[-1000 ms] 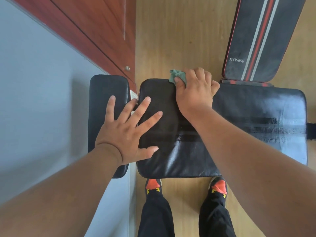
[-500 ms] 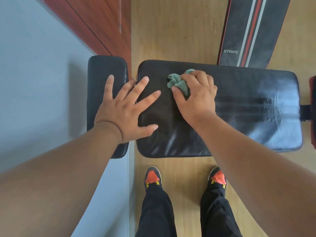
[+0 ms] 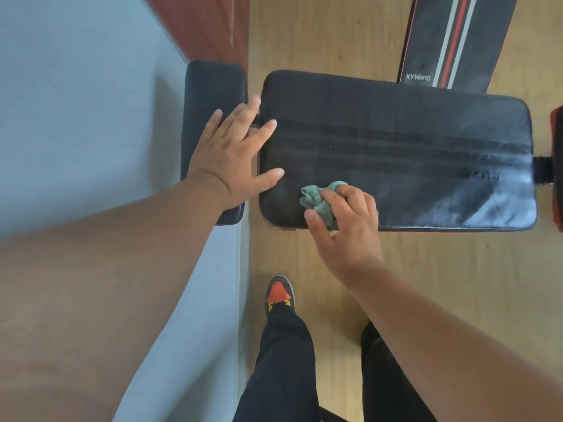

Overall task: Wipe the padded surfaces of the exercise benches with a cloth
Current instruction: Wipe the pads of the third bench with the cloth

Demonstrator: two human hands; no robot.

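Nearest, I see my right hand (image 3: 344, 226) with fingers curled around the bunched green cloth (image 3: 320, 201), pressing it onto the near left corner of the long black bench pad (image 3: 411, 153). Farther left, my left hand (image 3: 234, 153) lies flat, fingers spread, holding nothing, bridging the small pad (image 3: 213, 86) and the long one.
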